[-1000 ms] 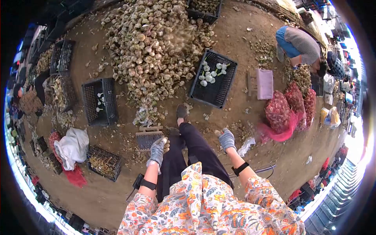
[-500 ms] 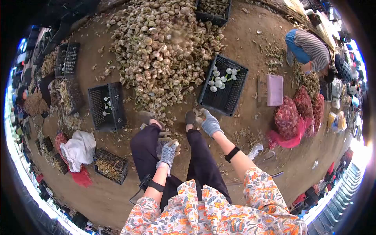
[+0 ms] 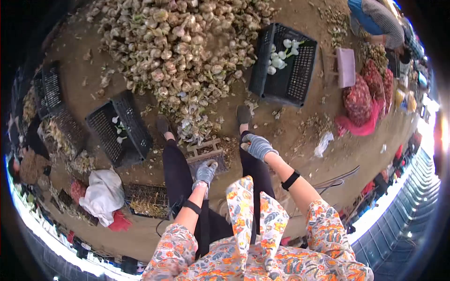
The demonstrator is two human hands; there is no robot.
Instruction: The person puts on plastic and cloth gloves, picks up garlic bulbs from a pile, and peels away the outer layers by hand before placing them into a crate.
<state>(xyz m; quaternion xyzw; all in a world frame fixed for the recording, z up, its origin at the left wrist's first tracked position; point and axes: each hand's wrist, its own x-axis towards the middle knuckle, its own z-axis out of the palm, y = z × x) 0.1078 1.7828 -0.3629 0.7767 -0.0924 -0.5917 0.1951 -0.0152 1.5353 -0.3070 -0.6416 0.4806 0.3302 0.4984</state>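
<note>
Down on the dirt ground [image 3: 133, 236], between the person's two legs in dark trousers, sits a low wooden stool [image 3: 206, 153]. That's where the left hand [image 3: 205, 172] is: grey knit glove, fingers pointing forward and lying on the stool's near edge. Honestly can't tell if that grip is clamped on the edge or just resting there, since the glove hides it. The right hand [image 3: 257, 145], same kind of glove with a black band further up the forearm, is laid against the right leg [image 3: 253, 171] around the knee. Its fingers are bent, and I can't make out whether the grip is closed on anything. Straight ahead of the stool, just past the shoes, is a huge garlic pile [image 3: 183, 42] that spills right down to the stool's far side. To the right of the pile there's a black crate [image 3: 293, 77] with a handful of white cleaned bulbs at its far end. To the left sits a second black crate [image 3: 117, 129] with only a few white bulbs in it. A third crate [image 3: 147, 200], near the left leg, looks full of dry stalks, with a white cloth bundle [image 3: 101, 194] just beside it. Further right are red mesh sacks [image 3: 358, 98], stuffed full, and a small pink stool [image 3: 346, 66]. Another person in a striped top [image 3: 386, 21] is bent over up in the far right corner, well apart from all this.
</note>
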